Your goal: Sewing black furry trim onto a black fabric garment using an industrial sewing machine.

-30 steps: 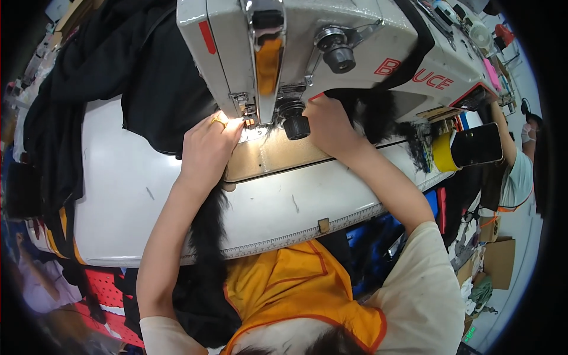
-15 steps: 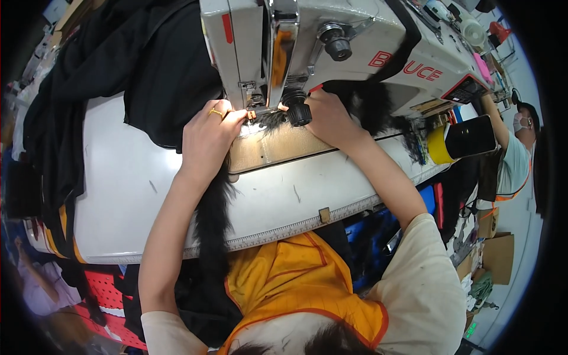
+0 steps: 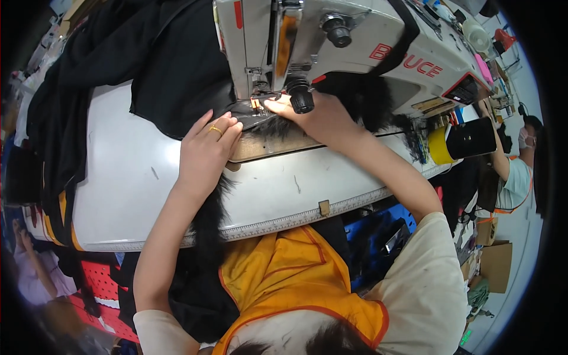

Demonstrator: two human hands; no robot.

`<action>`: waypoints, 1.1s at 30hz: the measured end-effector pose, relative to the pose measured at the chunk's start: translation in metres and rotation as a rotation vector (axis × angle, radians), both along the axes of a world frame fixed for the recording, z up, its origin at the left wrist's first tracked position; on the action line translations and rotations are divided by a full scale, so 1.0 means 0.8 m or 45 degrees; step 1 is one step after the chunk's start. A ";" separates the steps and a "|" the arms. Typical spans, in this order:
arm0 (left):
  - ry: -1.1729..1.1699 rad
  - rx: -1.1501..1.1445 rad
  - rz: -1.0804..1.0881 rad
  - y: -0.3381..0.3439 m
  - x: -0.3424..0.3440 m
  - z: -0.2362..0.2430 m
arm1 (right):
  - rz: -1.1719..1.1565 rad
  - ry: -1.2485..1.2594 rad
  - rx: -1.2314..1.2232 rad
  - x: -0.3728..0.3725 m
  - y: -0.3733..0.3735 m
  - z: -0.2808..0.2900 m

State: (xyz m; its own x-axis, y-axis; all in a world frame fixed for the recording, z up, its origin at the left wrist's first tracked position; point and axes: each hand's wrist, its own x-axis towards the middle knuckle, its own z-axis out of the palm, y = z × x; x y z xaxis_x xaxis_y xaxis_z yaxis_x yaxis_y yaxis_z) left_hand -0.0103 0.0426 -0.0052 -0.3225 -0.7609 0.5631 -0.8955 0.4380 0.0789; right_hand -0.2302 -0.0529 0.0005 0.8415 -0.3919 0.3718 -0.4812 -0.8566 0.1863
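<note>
A white industrial sewing machine (image 3: 396, 53) stands over a metal plate (image 3: 272, 151), its lit foot (image 3: 257, 103) on black fabric (image 3: 177, 71). My left hand (image 3: 207, 157), with a ring, grips the fabric's edge just left of and below the foot, fingers bent together. My right hand (image 3: 319, 118) reaches to the fabric at the foot's right, fingertips pressed close by the needle; a black knob hides part of them. Black fur (image 3: 216, 207) hangs below my left hand, and more fur (image 3: 378, 109) lies right of my right hand.
The white table (image 3: 130, 171) has a ruler along its front edge (image 3: 355, 201). A yellow-and-black container (image 3: 441, 145) stands at the right. A co-worker (image 3: 515, 183) is at the far right, another person (image 3: 35, 266) at the far left. A cardboard box (image 3: 494, 266) sits lower right.
My left hand has drawn slightly down from the foot, exposing black fabric there. My right hand's fingers have moved left to the needle. The machine sits a little higher and further right in the picture.
</note>
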 end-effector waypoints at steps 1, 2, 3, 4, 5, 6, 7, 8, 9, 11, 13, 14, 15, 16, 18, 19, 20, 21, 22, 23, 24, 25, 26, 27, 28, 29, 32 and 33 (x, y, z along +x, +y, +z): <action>-0.015 -0.020 -0.005 0.001 -0.001 0.002 | 0.034 -0.081 -0.006 -0.004 -0.007 -0.002; -0.019 -0.007 0.008 -0.001 -0.001 0.002 | 0.046 -0.085 0.007 -0.003 -0.008 -0.001; 0.005 -0.036 0.001 -0.006 -0.003 0.003 | 0.019 -0.114 -0.054 -0.005 -0.009 0.010; 0.030 -0.065 -0.008 -0.012 -0.002 0.003 | -0.011 -0.143 -0.115 -0.008 -0.011 0.015; 0.029 -0.063 -0.009 -0.020 -0.001 0.003 | -0.037 -0.108 -0.037 -0.015 -0.018 0.014; -0.019 -0.013 -0.007 -0.029 0.000 0.003 | -0.039 -0.108 -0.035 -0.016 -0.023 0.011; -0.067 0.036 -0.007 -0.036 0.000 0.002 | -0.087 -0.109 -0.027 -0.016 -0.026 0.008; -0.065 0.050 -0.019 -0.038 0.001 0.001 | -0.145 -0.107 -0.008 -0.017 -0.027 0.002; -0.087 0.025 -0.015 -0.040 0.003 0.002 | -0.157 -0.105 0.006 -0.018 -0.027 0.000; -0.122 0.018 0.012 -0.041 0.002 0.004 | -0.103 -0.187 0.001 -0.017 -0.029 -0.001; -0.120 -0.008 -0.013 -0.046 0.002 0.002 | -0.128 -0.172 -0.011 -0.017 -0.030 -0.002; -0.122 -0.042 -0.016 -0.046 0.002 0.001 | -0.131 -0.161 -0.029 -0.017 -0.030 -0.002; -0.121 -0.037 -0.019 -0.046 0.002 0.002 | -0.134 -0.160 -0.025 -0.016 -0.030 -0.002; -0.123 -0.021 -0.007 -0.047 0.001 0.003 | -0.141 -0.162 -0.021 -0.016 -0.029 -0.001; -0.126 -0.012 -0.007 -0.048 0.000 0.004 | -0.159 -0.166 -0.023 -0.015 -0.030 0.000; -0.112 -0.018 0.010 -0.049 -0.001 0.004 | -0.144 -0.172 -0.019 -0.014 -0.032 0.000; -0.097 -0.025 0.027 -0.050 -0.001 0.004 | -0.130 -0.178 -0.014 -0.013 -0.032 0.000; -0.097 -0.028 0.021 -0.052 0.001 0.004 | -0.135 -0.179 -0.018 -0.013 -0.031 0.001; -0.130 -0.063 0.004 -0.055 0.003 0.004 | -0.132 -0.194 0.000 -0.013 -0.029 0.001; -0.162 -0.097 -0.008 -0.057 0.004 0.004 | -0.124 -0.208 0.018 -0.013 -0.030 0.001; -0.161 -0.103 -0.009 -0.057 0.005 0.003 | -0.124 -0.208 0.013 -0.014 -0.030 0.000; -0.131 -0.082 -0.021 -0.056 0.006 0.001 | -0.142 -0.189 0.057 -0.015 -0.030 -0.001; -0.100 -0.060 -0.037 -0.056 0.007 0.001 | -0.162 -0.171 0.103 -0.016 -0.030 -0.001; -0.099 -0.064 -0.040 -0.054 0.006 0.004 | -0.165 -0.171 0.099 -0.017 -0.029 0.000; -0.091 -0.031 -0.052 -0.053 0.006 0.008 | -0.154 -0.164 0.141 -0.018 -0.029 0.002; -0.083 0.002 -0.060 -0.050 0.006 0.011 | -0.139 -0.159 0.185 -0.018 -0.028 0.004; -0.090 0.024 0.002 -0.055 0.012 0.005 | -0.103 -0.177 0.200 -0.017 -0.029 0.006; -0.030 0.028 -0.001 -0.055 0.012 0.006 | -0.099 -0.175 0.197 -0.017 -0.031 0.006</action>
State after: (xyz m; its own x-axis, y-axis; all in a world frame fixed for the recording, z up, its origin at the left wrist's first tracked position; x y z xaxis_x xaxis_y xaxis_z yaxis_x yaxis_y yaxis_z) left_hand -0.0006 -0.0016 -0.0007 -0.3363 -0.7724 0.5387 -0.8968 0.4374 0.0673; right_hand -0.2437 -0.0779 0.0055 0.7519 -0.5152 0.4114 -0.5591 -0.8290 -0.0163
